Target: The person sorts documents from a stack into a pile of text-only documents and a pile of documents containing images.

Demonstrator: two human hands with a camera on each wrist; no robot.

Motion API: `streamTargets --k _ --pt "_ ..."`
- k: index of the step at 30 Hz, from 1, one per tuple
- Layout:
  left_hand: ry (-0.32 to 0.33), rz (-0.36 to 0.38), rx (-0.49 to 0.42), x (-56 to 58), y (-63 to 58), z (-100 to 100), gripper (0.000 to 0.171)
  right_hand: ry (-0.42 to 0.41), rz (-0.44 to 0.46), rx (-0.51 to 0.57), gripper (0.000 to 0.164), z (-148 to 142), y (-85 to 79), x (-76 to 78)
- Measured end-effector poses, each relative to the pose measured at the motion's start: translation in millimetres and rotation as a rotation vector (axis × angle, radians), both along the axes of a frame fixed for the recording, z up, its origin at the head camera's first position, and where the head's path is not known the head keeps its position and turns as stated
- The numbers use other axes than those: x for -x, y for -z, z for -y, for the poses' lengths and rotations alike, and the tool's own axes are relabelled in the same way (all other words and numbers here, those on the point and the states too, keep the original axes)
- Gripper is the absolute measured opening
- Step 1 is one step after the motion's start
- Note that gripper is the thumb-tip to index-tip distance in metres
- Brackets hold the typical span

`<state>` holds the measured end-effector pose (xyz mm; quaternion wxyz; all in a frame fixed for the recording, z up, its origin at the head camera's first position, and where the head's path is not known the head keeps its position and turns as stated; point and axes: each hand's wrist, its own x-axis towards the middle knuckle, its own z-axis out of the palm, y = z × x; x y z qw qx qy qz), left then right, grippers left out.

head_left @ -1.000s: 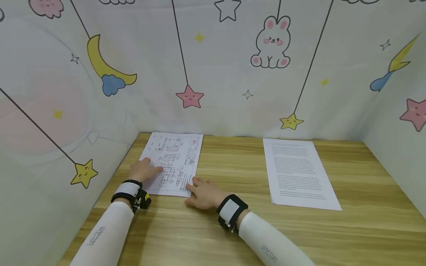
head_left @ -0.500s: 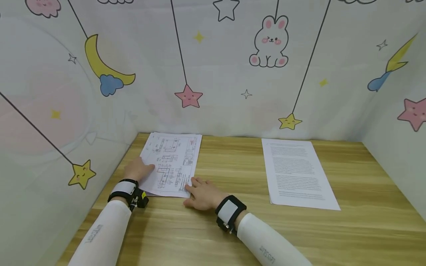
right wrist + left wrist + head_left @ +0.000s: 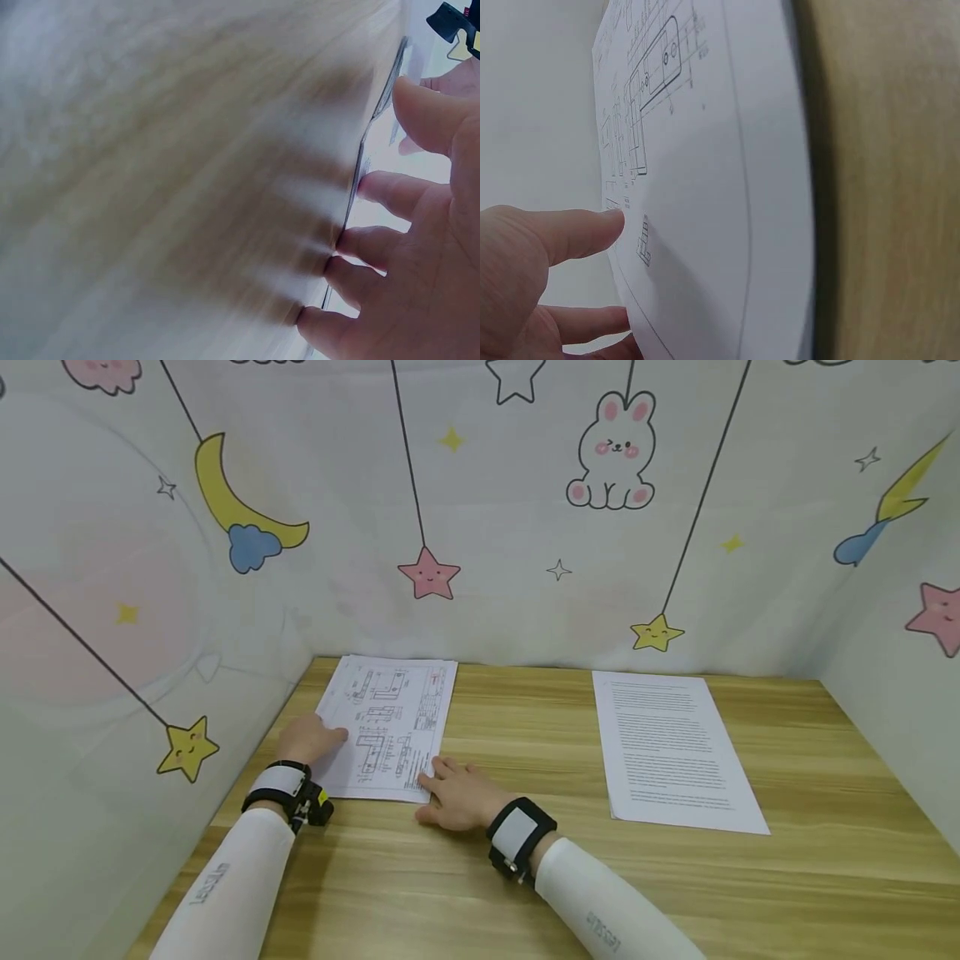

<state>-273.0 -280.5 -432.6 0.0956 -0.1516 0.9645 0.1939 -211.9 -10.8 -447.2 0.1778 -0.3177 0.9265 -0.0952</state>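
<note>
At the far left of the table lies a small stack of paper sheets (image 3: 397, 693), the top one printed with technical drawings. My left hand (image 3: 306, 740) is at the stack's left edge, its thumb stretched over the top sheet. In the left wrist view, the thumb (image 3: 592, 231) reaches to the sheet's surface and the other fingers (image 3: 592, 322) touch its edge. My right hand (image 3: 463, 797) rests with spread fingers at the near right corner of the stack. In the right wrist view, its fingertips (image 3: 349, 240) line up along the paper edge.
To the right, a printed text sheet (image 3: 667, 752) lies flat on the wooden table (image 3: 525, 727). A white cloth wall (image 3: 517, 527) with cartoon prints stands behind the table and along both sides. Each wrist wears a strapped camera (image 3: 318, 806).
My left hand has drawn back leftward from over the drawing to the stack's left edge. The near edge of the top sheet, slightly raised half a second ago, now lies flatter. The right hand stays put.
</note>
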Motion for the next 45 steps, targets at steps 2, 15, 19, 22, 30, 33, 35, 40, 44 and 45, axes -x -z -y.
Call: streamTargets --k 2,15,19,22,30,33,35,40,44,45 --pt "-0.008 -0.002 0.0 -0.5 0.0 0.0 0.063 -0.001 0.0 0.004 0.066 0.5 0.4 0.6" --pt "-0.005 -0.058 -0.003 -0.4 2.8 -2.6 0.049 0.064 0.04 0.17 0.066 -1.8 4.7 2.6" --pt "0.044 -0.055 -0.026 0.7 3.3 -2.4 0.047 0.096 0.041 0.202 0.065 -4.7 6.7 3.8" --pt "0.072 -0.041 -0.034 0.8 4.5 -4.7 0.047 0.116 0.038 0.204 0.064 -7.1 7.7 5.2" --pt "0.064 0.019 -0.101 -6.8 1.2 -14.5 0.052 0.123 0.011 0.155 0.062 -11.6 9.7 1.5" --pt "0.045 0.008 -0.099 -7.3 1.2 -18.1 0.055 0.122 0.001 0.147 0.061 -11.8 9.2 0.3" --pt "0.057 -0.001 -0.081 -6.4 1.0 -20.6 0.057 0.113 -0.008 0.137 0.062 -11.6 9.0 -0.4" --pt "0.113 -0.03 -0.009 -1.2 -1.6 -25.0 0.06 0.076 -0.015 0.086 0.064 -11.2 9.0 -0.6" --pt "0.101 -0.034 -0.004 2.3 -6.3 -25.5 0.062 0.055 -0.002 0.049 0.066 -10.1 6.5 0.6" --pt "0.089 -0.031 -0.011 2.5 -7.5 -25.6 0.062 0.052 -0.002 0.04 0.066 -9.6 5.8 0.9"
